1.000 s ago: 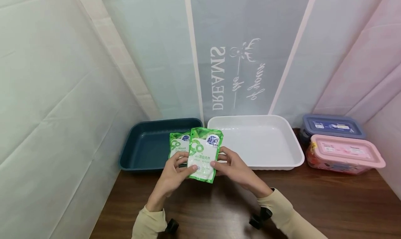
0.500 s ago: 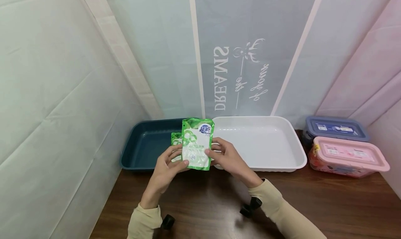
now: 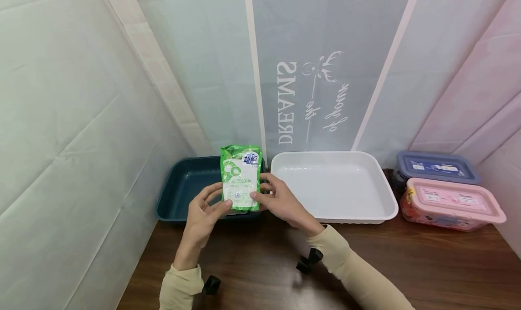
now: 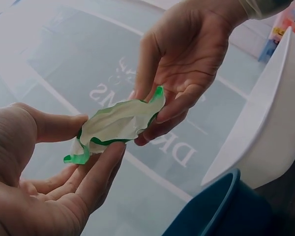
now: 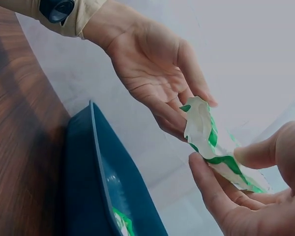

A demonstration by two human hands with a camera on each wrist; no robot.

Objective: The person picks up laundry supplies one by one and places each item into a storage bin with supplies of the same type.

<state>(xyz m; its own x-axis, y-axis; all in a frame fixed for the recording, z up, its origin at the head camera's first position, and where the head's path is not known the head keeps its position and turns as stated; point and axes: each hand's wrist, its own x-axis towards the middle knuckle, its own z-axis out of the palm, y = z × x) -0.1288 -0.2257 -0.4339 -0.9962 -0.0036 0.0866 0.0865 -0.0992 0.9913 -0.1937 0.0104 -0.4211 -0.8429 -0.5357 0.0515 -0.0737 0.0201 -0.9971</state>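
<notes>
A green-and-white pouch [image 3: 241, 179] with printed lettering is held upright between both hands, above the dark teal tray [image 3: 179, 197]. My left hand [image 3: 203, 213] pinches its lower left edge, thumb in front and fingers behind. At the lower right edge, my right hand [image 3: 281, 201] pinches it the same way. The left wrist view looks at the bottom edge of the pouch [image 4: 119, 122], crumpled and wavy between the two hands. A second green-and-white pouch [image 5: 122, 223] lies inside the teal tray, partly cut off in the right wrist view; the held pouch mostly hides it from the head view.
A white tray [image 3: 333, 188] stands to the right of the teal one. Farther right are a blue-lidded box [image 3: 437, 167] and a pink-lidded box [image 3: 453, 204]. A brown wooden table [image 3: 260, 269] lies under everything, with a fabric curtain [image 3: 215, 75] behind.
Both hands have carried the pouch leftward and slightly up, from between the two trays to over the teal tray. It now covers the second pouch.
</notes>
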